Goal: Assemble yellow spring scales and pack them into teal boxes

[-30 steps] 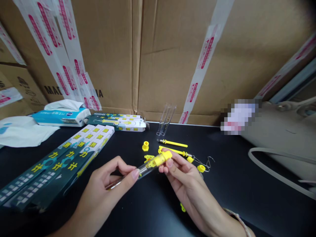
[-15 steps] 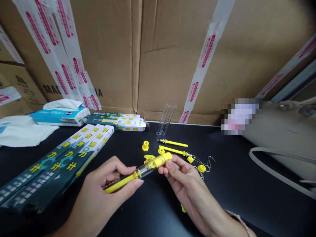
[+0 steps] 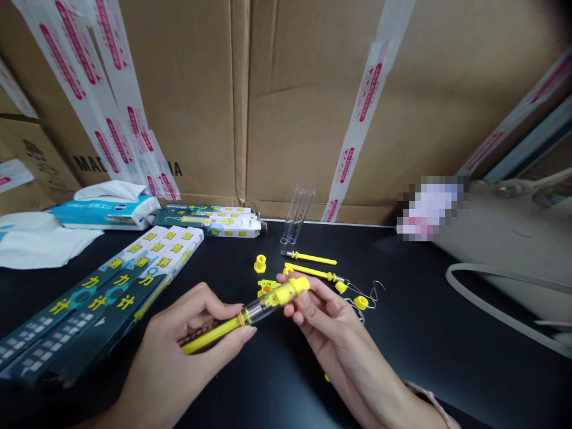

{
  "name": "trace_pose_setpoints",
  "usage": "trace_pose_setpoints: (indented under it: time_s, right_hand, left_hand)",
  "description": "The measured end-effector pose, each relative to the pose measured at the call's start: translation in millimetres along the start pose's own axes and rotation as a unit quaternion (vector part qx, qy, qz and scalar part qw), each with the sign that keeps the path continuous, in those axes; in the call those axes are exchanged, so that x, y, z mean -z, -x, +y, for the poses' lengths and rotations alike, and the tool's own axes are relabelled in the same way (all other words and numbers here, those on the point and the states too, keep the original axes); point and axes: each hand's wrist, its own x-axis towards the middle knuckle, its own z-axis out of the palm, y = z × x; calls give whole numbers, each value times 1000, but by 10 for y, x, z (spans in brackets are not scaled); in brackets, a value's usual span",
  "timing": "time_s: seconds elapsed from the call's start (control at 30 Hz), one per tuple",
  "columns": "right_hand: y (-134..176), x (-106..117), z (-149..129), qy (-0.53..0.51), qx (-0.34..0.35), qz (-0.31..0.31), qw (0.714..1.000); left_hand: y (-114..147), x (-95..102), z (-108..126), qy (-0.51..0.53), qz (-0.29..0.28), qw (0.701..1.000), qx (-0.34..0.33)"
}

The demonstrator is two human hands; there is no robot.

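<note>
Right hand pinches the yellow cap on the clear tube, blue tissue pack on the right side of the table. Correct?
Not quite: the head view shows the blue tissue pack on the left side of the table. The right hand does pinch the yellow cap on the clear tube.

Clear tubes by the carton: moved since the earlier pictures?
No: the clear tubes keep the same gap to the tape strip on their right; only the view shifted.
</note>
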Motion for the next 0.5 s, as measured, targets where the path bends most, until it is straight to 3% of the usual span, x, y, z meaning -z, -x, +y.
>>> trace_pose_setpoints:
  time_s: [0.5]
  right_hand:
    - [15,-11,15,-56,-12,20,998]
  left_hand:
    - [11,-9,-9,-18,2,999,-27]
